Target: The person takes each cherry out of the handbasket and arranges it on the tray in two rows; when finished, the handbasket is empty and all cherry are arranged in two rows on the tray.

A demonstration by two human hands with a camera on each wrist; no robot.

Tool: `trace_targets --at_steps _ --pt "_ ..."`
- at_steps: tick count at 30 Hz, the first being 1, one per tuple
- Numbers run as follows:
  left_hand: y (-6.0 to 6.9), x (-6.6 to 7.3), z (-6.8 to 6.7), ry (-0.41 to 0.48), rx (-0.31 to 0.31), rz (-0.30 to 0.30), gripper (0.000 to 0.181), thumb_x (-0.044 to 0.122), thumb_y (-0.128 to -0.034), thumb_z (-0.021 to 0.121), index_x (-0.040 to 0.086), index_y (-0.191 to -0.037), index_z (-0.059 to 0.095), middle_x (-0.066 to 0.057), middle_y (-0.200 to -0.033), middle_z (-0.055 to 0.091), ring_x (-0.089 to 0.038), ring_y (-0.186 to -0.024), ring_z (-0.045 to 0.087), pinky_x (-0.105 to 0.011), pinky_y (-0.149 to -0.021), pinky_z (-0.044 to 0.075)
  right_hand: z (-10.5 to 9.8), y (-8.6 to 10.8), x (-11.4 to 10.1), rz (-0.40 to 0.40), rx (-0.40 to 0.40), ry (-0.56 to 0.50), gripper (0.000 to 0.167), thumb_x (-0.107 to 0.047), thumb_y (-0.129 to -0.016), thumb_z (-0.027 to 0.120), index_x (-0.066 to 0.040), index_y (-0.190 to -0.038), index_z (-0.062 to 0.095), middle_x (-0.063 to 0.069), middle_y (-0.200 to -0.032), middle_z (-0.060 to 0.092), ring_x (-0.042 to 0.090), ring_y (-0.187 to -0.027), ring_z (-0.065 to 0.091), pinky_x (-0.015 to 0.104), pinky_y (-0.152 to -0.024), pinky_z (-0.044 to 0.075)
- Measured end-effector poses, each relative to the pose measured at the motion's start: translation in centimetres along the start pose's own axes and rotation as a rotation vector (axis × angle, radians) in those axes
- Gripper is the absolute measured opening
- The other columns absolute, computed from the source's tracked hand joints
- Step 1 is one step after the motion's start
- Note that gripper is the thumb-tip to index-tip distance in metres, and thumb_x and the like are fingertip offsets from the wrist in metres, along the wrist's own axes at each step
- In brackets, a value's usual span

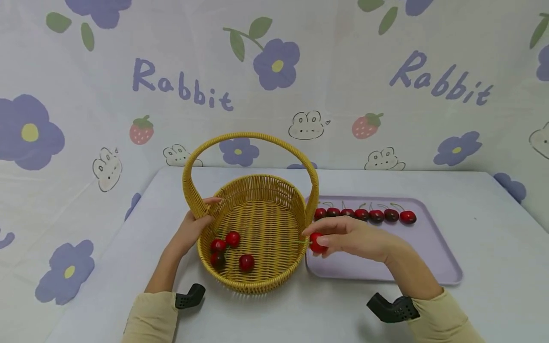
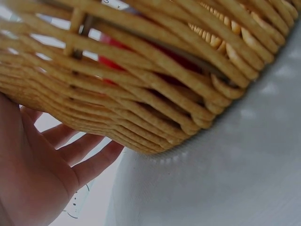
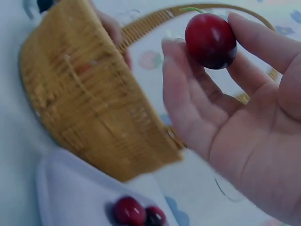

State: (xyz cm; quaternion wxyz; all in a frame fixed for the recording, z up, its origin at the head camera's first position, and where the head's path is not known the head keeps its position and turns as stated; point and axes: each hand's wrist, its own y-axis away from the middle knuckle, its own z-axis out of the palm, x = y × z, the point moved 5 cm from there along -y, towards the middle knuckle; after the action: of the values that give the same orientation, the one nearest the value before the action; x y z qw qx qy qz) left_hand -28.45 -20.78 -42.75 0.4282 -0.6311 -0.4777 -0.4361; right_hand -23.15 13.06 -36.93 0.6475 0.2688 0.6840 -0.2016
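My right hand pinches a red cherry between thumb and fingers, just beside the right rim of a yellow woven basket. In the right wrist view, the cherry is dark red with a green stem. At the basket's left side, my left hand holds the rim by the base of the handle, thumb in front of it and a finger behind. Its other fingers lie against the outer wall in the left wrist view. Several cherries lie in the left part of the basket.
A lilac tray stands right of the basket, with a row of several cherries along its far edge. The basket's tall arched handle rises over its opening. A patterned cloth hangs behind the white table.
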Motion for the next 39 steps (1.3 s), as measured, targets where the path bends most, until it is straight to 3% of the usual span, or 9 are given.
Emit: trace_targets --at_steps 3,8,18,23,29,33,39 --pt "0.0 0.0 0.0 -0.001 0.002 -0.001 0.045 -0.001 -0.0896 0.043 0.001 -0.135 0.047 -0.018 -0.143 0.040 -0.036 -0.132 0.034 -0.056 -0.102 0.027 -1.5 1.1 0.1 -0.011 0.067 0.051 0.028 -0.011 -0.095 0.056 -0.004 -0.121 0.060 0.016 -0.118 0.057 0.027 -0.099 0.057 0.039 -0.085 0.049" --pt "0.1 0.0 0.0 -0.004 0.002 -0.002 0.045 -0.001 -0.0897 0.042 0.001 -0.135 0.047 -0.018 -0.143 0.039 -0.036 -0.132 0.033 -0.056 -0.102 0.027 -3.9 2.7 0.3 -0.014 0.147 0.019 0.020 -0.007 -0.094 0.056 -0.009 -0.113 0.061 0.010 -0.106 0.057 0.024 -0.095 0.057 0.037 -0.084 0.050" --pt "0.3 0.2 0.1 -0.001 -0.001 -0.008 0.045 -0.002 -0.0901 0.041 0.001 -0.135 0.046 -0.019 -0.143 0.039 -0.038 -0.131 0.035 -0.057 -0.102 0.027 -6.8 4.0 1.8 0.096 0.332 -0.015 0.037 -0.011 -0.092 0.062 0.004 -0.125 0.056 0.010 -0.119 0.059 0.019 -0.102 0.059 0.033 -0.087 0.049" --pt "0.3 0.3 0.1 -0.003 -0.003 -0.008 0.045 -0.002 -0.0902 0.041 0.001 -0.135 0.046 -0.019 -0.143 0.039 -0.038 -0.129 0.037 -0.056 -0.101 0.029 -7.6 4.1 2.9 0.162 0.378 -0.032 0.036 -0.012 -0.091 0.064 0.007 -0.120 0.055 0.008 -0.106 0.064 0.021 -0.094 0.064 0.033 -0.084 0.051" --pt "0.2 0.2 0.1 -0.006 -0.005 -0.011 0.045 -0.002 -0.0905 0.041 0.001 -0.136 0.045 -0.019 -0.143 0.038 -0.039 -0.129 0.037 -0.057 -0.101 0.029 -8.5 4.1 4.9 0.228 0.400 0.036 0.043 -0.014 -0.091 0.065 0.013 -0.121 0.052 0.010 -0.104 0.064 0.022 -0.093 0.064 0.033 -0.084 0.051" --pt "0.2 0.2 0.1 -0.004 -0.007 -0.014 0.046 -0.001 -0.0903 0.041 0.001 -0.136 0.045 -0.020 -0.143 0.038 -0.039 -0.128 0.038 -0.057 -0.101 0.029 -8.8 4.2 5.6 0.290 0.423 0.097 0.045 -0.020 -0.088 0.069 0.010 -0.119 0.056 0.011 -0.102 0.064 0.023 -0.091 0.064 0.033 -0.081 0.052" --pt "0.2 0.2 0.1 -0.001 -0.004 -0.006 0.045 -0.002 -0.0905 0.041 0.000 -0.135 0.045 -0.019 -0.142 0.039 -0.038 -0.128 0.037 -0.056 -0.101 0.029 -8.8 4.1 6.3 0.322 0.439 0.181 0.043 -0.023 -0.087 0.070 0.009 -0.115 0.060 0.011 -0.101 0.065 0.020 -0.090 0.063 0.033 -0.080 0.053"
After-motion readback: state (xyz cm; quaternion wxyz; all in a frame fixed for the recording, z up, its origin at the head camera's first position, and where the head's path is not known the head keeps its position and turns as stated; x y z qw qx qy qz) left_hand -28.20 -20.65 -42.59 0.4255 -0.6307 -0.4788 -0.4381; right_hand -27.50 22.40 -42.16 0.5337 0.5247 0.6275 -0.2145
